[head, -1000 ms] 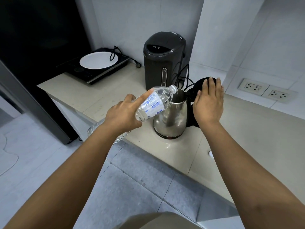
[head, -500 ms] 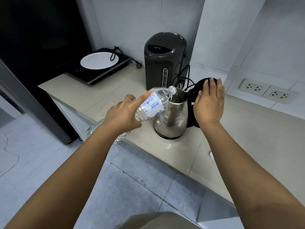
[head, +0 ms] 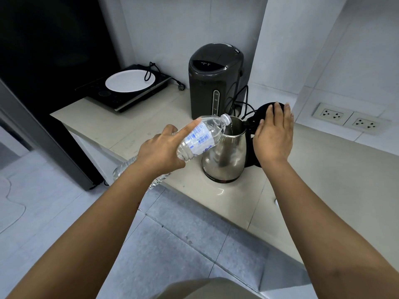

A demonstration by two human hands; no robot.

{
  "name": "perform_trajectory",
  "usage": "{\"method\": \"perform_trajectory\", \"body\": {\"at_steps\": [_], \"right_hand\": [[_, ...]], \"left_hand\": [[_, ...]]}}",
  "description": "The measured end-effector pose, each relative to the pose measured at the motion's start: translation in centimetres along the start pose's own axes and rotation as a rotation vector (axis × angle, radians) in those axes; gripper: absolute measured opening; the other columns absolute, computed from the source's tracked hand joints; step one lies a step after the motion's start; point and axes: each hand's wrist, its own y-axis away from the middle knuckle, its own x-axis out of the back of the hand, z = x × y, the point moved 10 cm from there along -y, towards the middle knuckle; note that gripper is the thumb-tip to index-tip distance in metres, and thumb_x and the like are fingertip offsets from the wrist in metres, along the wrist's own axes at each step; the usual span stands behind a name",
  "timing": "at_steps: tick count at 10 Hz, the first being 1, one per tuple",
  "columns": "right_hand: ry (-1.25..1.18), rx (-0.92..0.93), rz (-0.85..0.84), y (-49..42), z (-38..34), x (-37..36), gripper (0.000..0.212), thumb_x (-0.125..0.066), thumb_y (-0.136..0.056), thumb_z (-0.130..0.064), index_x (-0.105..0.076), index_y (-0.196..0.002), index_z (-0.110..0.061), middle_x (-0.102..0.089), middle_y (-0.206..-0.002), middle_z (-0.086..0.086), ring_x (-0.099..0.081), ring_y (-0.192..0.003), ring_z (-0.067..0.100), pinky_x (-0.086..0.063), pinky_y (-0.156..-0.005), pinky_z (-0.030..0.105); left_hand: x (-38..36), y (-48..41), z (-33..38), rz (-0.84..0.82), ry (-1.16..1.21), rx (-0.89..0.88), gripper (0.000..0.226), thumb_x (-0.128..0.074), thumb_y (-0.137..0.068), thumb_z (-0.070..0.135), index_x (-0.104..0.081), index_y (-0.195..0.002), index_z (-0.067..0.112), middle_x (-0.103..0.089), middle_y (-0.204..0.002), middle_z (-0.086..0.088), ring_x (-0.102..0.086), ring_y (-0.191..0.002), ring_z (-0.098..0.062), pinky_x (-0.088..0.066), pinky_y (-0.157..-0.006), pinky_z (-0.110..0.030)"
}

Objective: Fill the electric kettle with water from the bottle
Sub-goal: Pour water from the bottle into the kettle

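L hand (head: 160,153) wrapped round clear water bottle (head: 199,138), index finger laid along its side; bottle tilted, uncapped mouth over kettle opening, thin stream of water falling in. Bottle base hangs out past counter front edge, over floor. Steel electric kettle (head: 224,157) stands upright on beige counter (head: 323,169), near the front edge, only a narrow strip of top between its base and the drop. R hand (head: 273,137) flat, fingers together & straight, pressed against kettle's raised black lid (head: 262,111) – not gripping, holding it back. Behind kettle, close: dark thermo pot (head: 213,80) w/ cords bunched between the two. Far L corner: induction hob (head: 125,89) w/ white plate (head: 130,80) on it, well apart. R of kettle: counter open, wall sockets (head: 347,118) beyond
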Motion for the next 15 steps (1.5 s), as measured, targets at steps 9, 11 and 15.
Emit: {"method": "perform_trajectory", "body": {"at_steps": [9,11,15], "right_hand": [[-0.013,-0.005,0.008,0.1,-0.08,0.09,0.048,-0.032,-0.101,-0.021,-0.039,-0.144,0.0,-0.034,-0.154,0.014,-0.017,-0.148,0.03,-0.01,-0.122,0.04],[-0.018,-0.004,0.013,0.07,-0.07,0.08,0.048,-0.033,-0.101,-0.021,-0.039,-0.144,0.0,-0.034,-0.153,0.014,-0.018,-0.148,0.03,-0.01,-0.122,0.04],[-0.01,-0.007,0.012,0.04,-0.05,0.11,0.048,-0.032,-0.102,-0.021,-0.039,-0.144,0.0,-0.034,-0.154,0.014,-0.018,-0.148,0.03,-0.008,-0.123,0.039]], "left_hand": [[0.21,-0.26,0.19,-0.001,-0.01,0.0,0.118,-0.075,-0.07,0.036,0.016,-0.138,0.066,-0.042,-0.126,0.001,-0.058,-0.096,-0.026,-0.04,-0.063,-0.032],[0.34,-0.34,0.28,-0.006,-0.012,-0.004,0.117,-0.074,-0.07,0.035,0.016,-0.137,0.067,-0.042,-0.126,0.001,-0.058,-0.097,-0.028,-0.04,-0.065,-0.033],[0.49,-0.45,0.27,-0.016,-0.011,-0.002,0.116,-0.074,-0.07,0.035,0.016,-0.136,0.068,-0.042,-0.124,0.002,-0.058,-0.095,-0.028,-0.041,-0.065,-0.033]]}}
